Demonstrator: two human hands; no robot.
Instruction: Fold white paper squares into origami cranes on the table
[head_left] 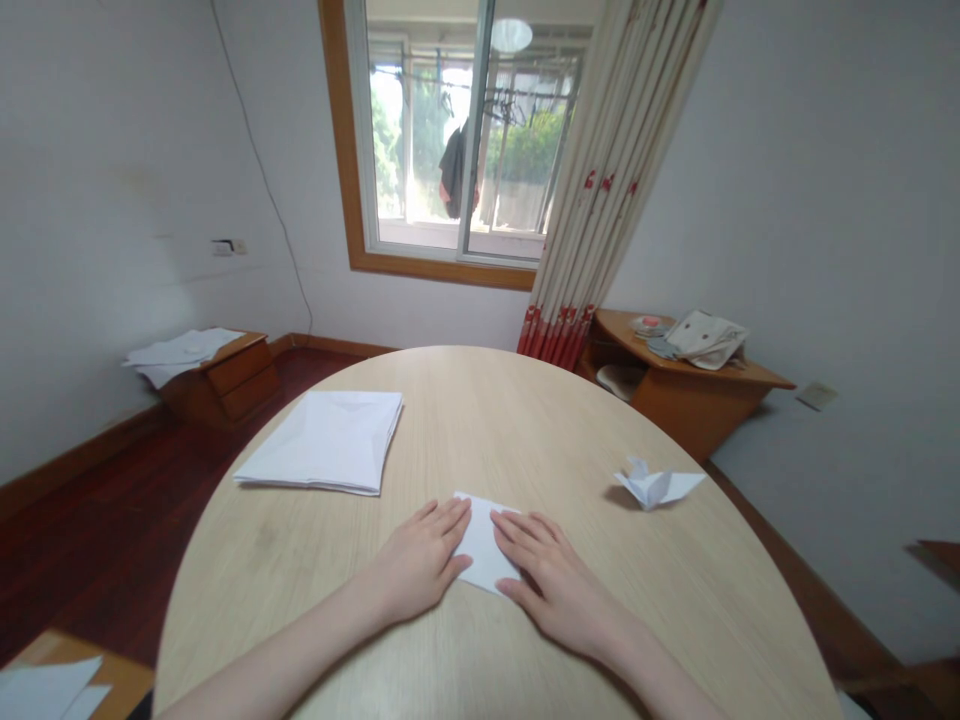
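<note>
The left hand [426, 555] and right hand [551, 575] are lying flattened over opposite sides of a folded paper [481, 550], each grip spreading thumb apart from fingers. The paper is lying midway between the worktop's [487, 420] side edges; a paper stack [330, 435] is resting near the left edge, a paper bird [654, 488] near the right.

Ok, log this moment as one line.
left hand: on small white paper, left side | right hand: on its right side | paper stack: left on table | folded paper figure: right on table
</note>
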